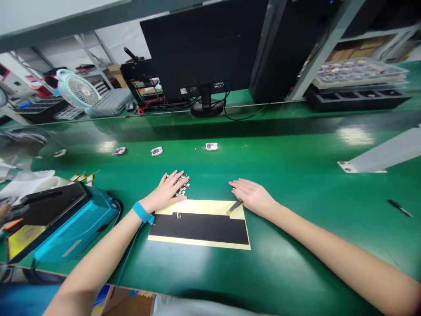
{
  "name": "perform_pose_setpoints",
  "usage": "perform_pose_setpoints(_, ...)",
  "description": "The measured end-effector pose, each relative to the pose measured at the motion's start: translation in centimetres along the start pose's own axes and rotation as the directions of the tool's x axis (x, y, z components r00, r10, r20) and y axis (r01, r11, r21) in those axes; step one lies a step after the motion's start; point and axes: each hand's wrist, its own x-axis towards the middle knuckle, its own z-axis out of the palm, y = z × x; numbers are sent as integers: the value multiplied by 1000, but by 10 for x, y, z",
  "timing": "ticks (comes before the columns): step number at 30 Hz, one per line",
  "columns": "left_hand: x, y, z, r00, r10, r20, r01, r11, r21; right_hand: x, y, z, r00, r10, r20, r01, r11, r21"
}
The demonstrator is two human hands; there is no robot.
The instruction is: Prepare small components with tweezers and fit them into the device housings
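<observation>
My left hand (167, 192), with a blue wrist strap (142, 212), rests palm down and fingers spread over a pile of small white and dark pieces (183, 188). Part of that pile is hidden beneath the hand. A pale yellow sheet (200, 243) with black strips (200, 228) on it lies in front of me, its upper left part near my left palm. At its upper right corner, my right hand (251, 196) holds a slim dark tool with a yellow tip (234, 207), pointing down over the sheet. The tool's other end is hidden by the hand.
Small white-framed parts (211, 146) sit farther back. To the left stands a teal and black machine (75, 224). A monitor (207, 48) and a fan (79, 90) occupy the back shelf. At right are a grey post (388, 151) and a black pen (399, 208).
</observation>
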Motion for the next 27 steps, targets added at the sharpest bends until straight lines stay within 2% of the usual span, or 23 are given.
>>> perform_pose_setpoints(4,8,4,2,999,-15,-41,14,1000,-10,-4,-7,-15,997,75,-11,-76,997,-20)
perform_pose_setpoints(8,4,0,-2,998,-36,-46,34,998,-45,-7,-26,-23,997,-12,73,10,1000,26)
perform_pose_setpoints(10,-4,-8,-7,998,-42,-52,38,996,-81,-8,-33,-22,987,-70,144,58,995,83)
perform_pose_setpoints(13,-21,-23,-10,997,-54,-54,47,991,-128,-10,-36,-18,973,-95,211,59,984,169)
perform_pose_setpoints(17,-32,-39,-1,997,-65,-32,62,994,-89,-10,-35,-15,970,-92,224,38,972,233)
perform_pose_setpoints(21,-25,-45,7,994,-86,-73,81,994,-68,-10,-34,-15,967,-96,238,34,967,253)
perform_pose_setpoints(27,-13,-48,1,988,-120,-96,100,978,-185,-10,-33,-14,961,-87,263,9,958,285)
